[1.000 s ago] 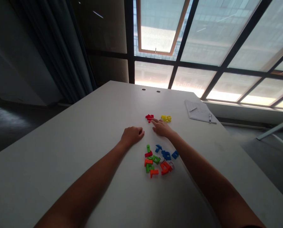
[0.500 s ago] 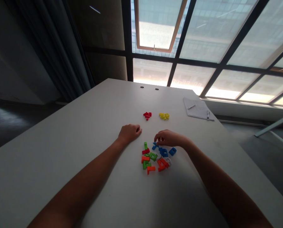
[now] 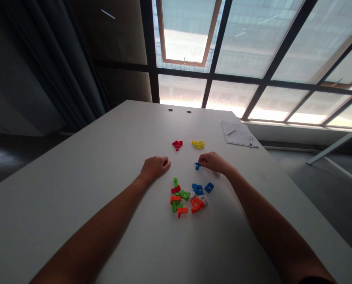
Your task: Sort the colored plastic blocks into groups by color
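My right hand [image 3: 211,161] pinches a small blue plastic block [image 3: 197,166] at its fingertips, just over or on the white table. My left hand [image 3: 156,167] rests on the table with its fingers curled in, and nothing shows in them. Between my forearms lies a mixed pile: blue blocks [image 3: 198,189], a separate blue block [image 3: 209,187], green blocks [image 3: 184,195], a dark red block [image 3: 176,189], orange blocks [image 3: 196,204] and whitish blocks [image 3: 203,200]. Beyond my hands sit a cluster of red blocks [image 3: 177,145] and a cluster of yellow blocks [image 3: 198,144].
Papers [image 3: 237,133] with pens on them lie at the table's far right edge. Two round dark cable holes are set near the back edge of the white table [image 3: 110,142]. Windows rise behind it, and a dark curtain [image 3: 75,59] hangs at the left.
My right hand has moved away from the pile, farther up the table, carrying the blue block. My left hand has stayed in place on the table. The whole view has shifted slightly.
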A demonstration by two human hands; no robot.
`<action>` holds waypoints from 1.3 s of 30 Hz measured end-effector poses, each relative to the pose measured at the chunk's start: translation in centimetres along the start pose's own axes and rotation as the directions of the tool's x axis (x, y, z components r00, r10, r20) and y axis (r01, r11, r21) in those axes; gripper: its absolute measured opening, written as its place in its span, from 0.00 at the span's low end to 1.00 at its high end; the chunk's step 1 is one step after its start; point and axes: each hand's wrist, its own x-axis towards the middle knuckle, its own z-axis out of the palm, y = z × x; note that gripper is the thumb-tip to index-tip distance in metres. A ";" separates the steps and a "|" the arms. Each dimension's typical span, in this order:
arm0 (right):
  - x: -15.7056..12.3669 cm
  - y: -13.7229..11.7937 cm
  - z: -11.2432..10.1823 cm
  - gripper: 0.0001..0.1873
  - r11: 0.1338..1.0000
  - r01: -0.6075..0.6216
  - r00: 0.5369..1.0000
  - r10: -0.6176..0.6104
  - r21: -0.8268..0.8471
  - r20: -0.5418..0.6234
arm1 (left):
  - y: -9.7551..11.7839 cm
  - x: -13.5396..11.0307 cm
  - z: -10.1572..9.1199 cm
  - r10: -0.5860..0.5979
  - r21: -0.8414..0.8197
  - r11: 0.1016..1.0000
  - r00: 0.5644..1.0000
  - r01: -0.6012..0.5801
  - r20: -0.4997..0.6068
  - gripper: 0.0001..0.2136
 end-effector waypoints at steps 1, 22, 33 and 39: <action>0.0 0.5 0.1 0.06 1.000 -0.026 0.999 0.026 -0.015 -0.030 | 0.0 0.0 0.0 0.000 -0.002 1.000 1.000 0.000 0.001 0.20; -0.8 10.8 2.0 0.14 0.942 -0.320 0.733 0.316 0.104 -0.602 | 0.1 -0.1 -0.4 -0.006 0.008 1.000 1.000 0.006 0.020 0.20; 0.5 10.5 2.8 0.25 0.895 -0.419 0.859 0.335 -0.155 -0.388 | 0.1 -0.4 -0.5 -0.008 -0.006 1.000 1.000 0.008 0.009 0.19; 0.0 10.2 3.1 0.29 0.901 -0.431 0.813 0.365 -0.048 -0.454 | 0.1 -0.3 -0.5 -0.008 -0.001 1.000 1.000 0.008 0.014 0.20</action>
